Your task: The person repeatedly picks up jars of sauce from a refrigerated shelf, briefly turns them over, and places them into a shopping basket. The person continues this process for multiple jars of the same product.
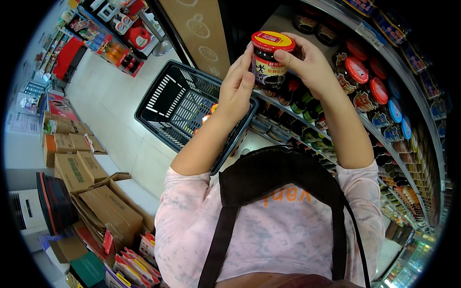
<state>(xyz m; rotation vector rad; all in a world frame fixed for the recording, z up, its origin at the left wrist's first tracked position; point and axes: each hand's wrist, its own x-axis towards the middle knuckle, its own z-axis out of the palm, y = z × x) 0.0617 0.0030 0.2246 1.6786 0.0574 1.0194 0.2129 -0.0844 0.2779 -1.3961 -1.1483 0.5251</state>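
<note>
Both hands hold a glass jar [270, 70] of dark contents up in front of the shelves. Its lid is red with a yellow top, and a printed label wraps its side. My left hand [236, 90] rests its fingers along the jar's left side. From the right, my right hand [306, 61] grips it near the lid, thumb in front and fingers behind. Below my left forearm stands a dark plastic shopping basket [164, 84]. A few items with red and yellow tops [206, 118] lie in it, partly hidden by that forearm.
Store shelves [381, 138] curve along the right, stocked with red-lidded jars [356, 70], blue-lidded jars [395, 109] and bottles. Cardboard boxes [111, 207] are stacked at the left. Bottled drinks [111, 52] stand in a floor display beyond the tiled floor [104, 97].
</note>
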